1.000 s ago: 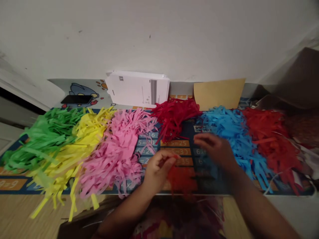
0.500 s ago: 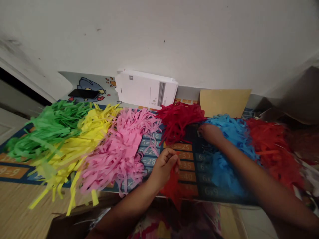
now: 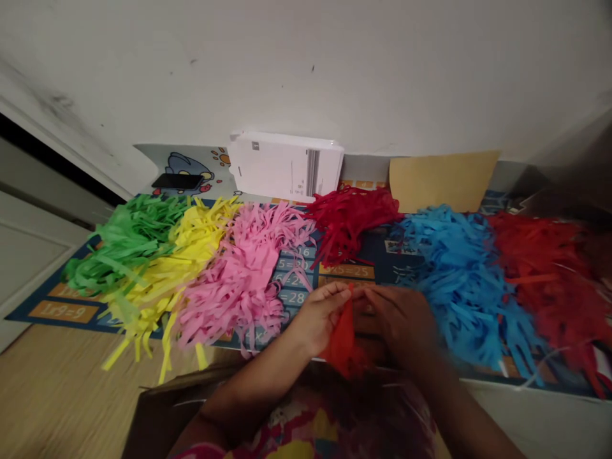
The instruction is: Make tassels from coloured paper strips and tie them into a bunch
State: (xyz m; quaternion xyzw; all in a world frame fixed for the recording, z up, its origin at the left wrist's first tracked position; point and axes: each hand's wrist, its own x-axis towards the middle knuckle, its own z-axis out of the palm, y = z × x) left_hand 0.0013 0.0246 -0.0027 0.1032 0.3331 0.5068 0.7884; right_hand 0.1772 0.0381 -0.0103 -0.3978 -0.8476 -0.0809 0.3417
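Observation:
My left hand (image 3: 319, 317) pinches the top of a bunch of red-orange paper strips (image 3: 340, 344) that hangs down in front of me. Right beside it, my right hand (image 3: 400, 319) has its fingers closed on the same bunch, and it is blurred by motion. Both hands hover over the number mat (image 3: 349, 273) near its front edge. Behind them lie heaps of cut paper strips: green (image 3: 125, 239), yellow (image 3: 178, 261), pink (image 3: 243, 271), dark red (image 3: 351, 217), blue (image 3: 459, 274) and red (image 3: 554, 268).
A stack of white printed sheets (image 3: 287, 167) and a tan card (image 3: 442, 180) lean on the wall at the back. A black phone (image 3: 176, 182) lies at the back left. A brown cardboard edge (image 3: 157, 414) sits below my left arm.
My right hand has come back from the blue heap to meet my left hand at the red-orange bunch. The left hand kept its hold and rose slightly. The camera shifted left.

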